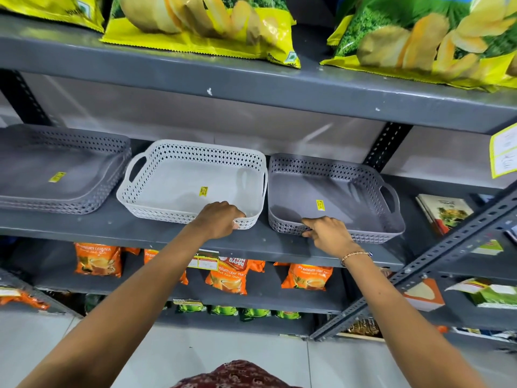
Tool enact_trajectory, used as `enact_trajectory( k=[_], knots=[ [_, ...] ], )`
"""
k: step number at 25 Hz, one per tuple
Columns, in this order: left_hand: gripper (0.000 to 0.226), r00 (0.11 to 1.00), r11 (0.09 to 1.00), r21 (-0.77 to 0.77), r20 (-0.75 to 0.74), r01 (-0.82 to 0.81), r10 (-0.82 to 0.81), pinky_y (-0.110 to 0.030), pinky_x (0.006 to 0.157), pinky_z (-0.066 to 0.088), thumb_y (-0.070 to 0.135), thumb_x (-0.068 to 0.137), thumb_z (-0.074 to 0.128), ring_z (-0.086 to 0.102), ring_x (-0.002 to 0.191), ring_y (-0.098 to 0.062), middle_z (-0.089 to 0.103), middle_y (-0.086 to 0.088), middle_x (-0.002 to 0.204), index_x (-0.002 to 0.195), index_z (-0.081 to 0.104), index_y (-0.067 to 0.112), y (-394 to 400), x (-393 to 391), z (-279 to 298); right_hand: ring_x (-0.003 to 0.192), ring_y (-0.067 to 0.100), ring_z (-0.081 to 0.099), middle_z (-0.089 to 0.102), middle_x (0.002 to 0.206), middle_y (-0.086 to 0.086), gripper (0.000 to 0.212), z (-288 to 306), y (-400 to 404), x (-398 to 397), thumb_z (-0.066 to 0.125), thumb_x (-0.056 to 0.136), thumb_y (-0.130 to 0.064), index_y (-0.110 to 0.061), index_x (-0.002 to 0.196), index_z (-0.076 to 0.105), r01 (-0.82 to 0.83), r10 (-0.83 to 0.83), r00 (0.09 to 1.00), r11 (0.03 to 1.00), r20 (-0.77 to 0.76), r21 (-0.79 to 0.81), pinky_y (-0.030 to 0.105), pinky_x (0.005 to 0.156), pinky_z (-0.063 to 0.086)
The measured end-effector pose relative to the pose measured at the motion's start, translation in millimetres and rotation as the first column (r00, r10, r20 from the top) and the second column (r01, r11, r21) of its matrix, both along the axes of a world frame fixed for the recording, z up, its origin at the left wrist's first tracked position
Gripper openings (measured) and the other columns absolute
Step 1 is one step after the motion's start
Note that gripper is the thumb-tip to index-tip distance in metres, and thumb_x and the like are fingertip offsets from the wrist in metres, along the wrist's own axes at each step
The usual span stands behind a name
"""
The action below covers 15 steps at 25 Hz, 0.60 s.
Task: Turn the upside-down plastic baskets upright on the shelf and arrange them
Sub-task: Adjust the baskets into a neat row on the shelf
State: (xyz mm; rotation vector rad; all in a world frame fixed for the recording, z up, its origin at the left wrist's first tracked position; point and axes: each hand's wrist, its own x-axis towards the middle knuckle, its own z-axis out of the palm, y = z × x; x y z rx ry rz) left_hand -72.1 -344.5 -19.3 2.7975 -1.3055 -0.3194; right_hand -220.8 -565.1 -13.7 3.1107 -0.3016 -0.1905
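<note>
Arranging is in hand: the left hand (221,218) pinches the white basket's (193,180) front rim, the right hand (327,233) the grey basket's (333,197). Both sit upright, nearly touching, at the shelf's (156,233) front edge. Next, likely square them.

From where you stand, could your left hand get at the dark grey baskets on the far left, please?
Probably yes. The left hand grips the white basket right beside the grey stack, and the shelf front between them looks clear; it must let go first.

White lattice basket (179,177) — grey lattice baskets (330,197) beside it; yellow stickers — orange tea packets (98,259) below.
</note>
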Motion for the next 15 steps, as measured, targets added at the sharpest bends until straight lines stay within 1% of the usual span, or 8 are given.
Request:
enact_trajectory(
  k=[3, 6, 7, 8, 9, 11, 13, 15],
  knots=[
    [0.044, 0.999, 1.0, 0.004, -0.031, -0.009, 0.009, -0.036, 0.097, 0.041, 0.016, 0.094, 0.053, 0.049, 0.124, -0.031, 0.056, -0.014, 0.134, 0.138, 0.048, 0.023, -1, 0, 1, 0.105, 0.033, 0.063, 0.07, 0.109, 0.014, 0.022, 1, -1, 0, 0.051, 0.093, -0.021, -0.015, 0.114, 0.055, 0.004, -0.004, 1.0, 1.0, -0.03, 0.027, 0.036, 0.083, 0.05],
    [0.047, 0.992, 1.0, -0.029, -0.125, -0.008, 0.004, -0.037, 0.098, 0.042, 0.024, 0.092, 0.058, 0.05, 0.125, -0.029, 0.057, -0.01, 0.135, 0.137, 0.048, 0.026, 2, 2, 4, 0.108, 0.031, 0.06, 0.068, 0.113, 0.011, 0.034, 11, 0, 2, 0.053, 0.091, -0.039, -0.018, 0.117, 0.055, 0.066, -0.052, 0.995, 0.984, -0.086, 0.165, 0.039, 0.084, 0.05],
    [0.048, 0.985, 0.997, -0.082, -0.175, -0.007, -0.007, -0.037, 0.098, 0.044, 0.029, 0.089, 0.061, 0.052, 0.125, -0.026, 0.059, -0.005, 0.135, 0.136, 0.05, 0.026, 4, 3, 5, 0.108, 0.028, 0.061, 0.069, 0.113, 0.007, 0.037, 16, 3, 3, 0.053, 0.09, -0.044, -0.02, 0.117, 0.055, 0.087, -0.076, 0.995, 0.974, -0.06, 0.211, 0.039, 0.085, 0.051],
    [0.047, 0.973, 0.988, -0.151, -0.231, -0.015, -0.02, -0.035, 0.098, 0.046, 0.033, 0.087, 0.063, 0.055, 0.123, -0.022, 0.062, -0.001, 0.132, 0.133, 0.053, 0.026, 8, 7, 6, 0.108, 0.025, 0.062, 0.069, 0.114, 0.001, 0.038, 21, 8, 6, 0.052, 0.09, -0.047, -0.022, 0.119, 0.053, 0.092, -0.094, 0.996, 0.968, -0.001, 0.232, 0.038, 0.085, 0.051],
    [0.045, 0.959, 0.972, -0.231, -0.28, -0.031, -0.036, -0.034, 0.097, 0.048, 0.036, 0.087, 0.064, 0.058, 0.12, -0.019, 0.065, 0.001, 0.129, 0.13, 0.055, 0.024, 13, 12, 9, 0.107, 0.022, 0.062, 0.07, 0.113, -0.003, 0.039, 28, 15, 10, 0.051, 0.09, -0.046, -0.024, 0.122, 0.05, 0.083, -0.101, 0.992, 0.972, 0.073, 0.218, 0.037, 0.084, 0.051],
    [0.039, 0.944, 0.932, -0.357, -0.323, -0.062, -0.062, -0.034, 0.097, 0.049, 0.037, 0.089, 0.061, 0.063, 0.114, -0.017, 0.069, 0.0, 0.122, 0.124, 0.059, 0.021, 26, 24, 14, 0.103, 0.023, 0.064, 0.072, 0.108, -0.005, 0.036, 42, 35, 19, 0.051, 0.092, -0.038, -0.024, 0.125, 0.047, 0.049, -0.086, 0.969, 0.986, 0.23, 0.159, 0.036, 0.08, 0.052],
    [0.032, 0.963, 0.907, -0.419, -0.259, -0.048, -0.069, -0.032, 0.095, 0.049, 0.033, 0.091, 0.058, 0.065, 0.11, -0.018, 0.07, -0.001, 0.119, 0.12, 0.062, 0.02, 49, 41, 21, 0.099, 0.027, 0.066, 0.074, 0.104, -0.001, 0.03, 50, 67, 41, 0.052, 0.092, -0.035, -0.024, 0.12, 0.052, 0.003, -0.056, 0.934, 0.989, 0.353, 0.151, 0.037, 0.077, 0.053],
    [0.026, 0.983, 0.902, -0.432, -0.175, -0.027, -0.055, -0.027, 0.089, 0.048, 0.03, 0.094, 0.056, 0.065, 0.106, -0.02, 0.072, -0.001, 0.116, 0.116, 0.065, 0.019, 79, 61, 25, 0.095, 0.027, 0.068, 0.075, 0.102, 0.002, 0.024, 49, 100, 66, 0.052, 0.092, -0.034, -0.024, 0.113, 0.058, -0.05, -0.031, 0.923, 0.979, 0.383, 0.2, 0.036, 0.076, 0.055]
  ],
)
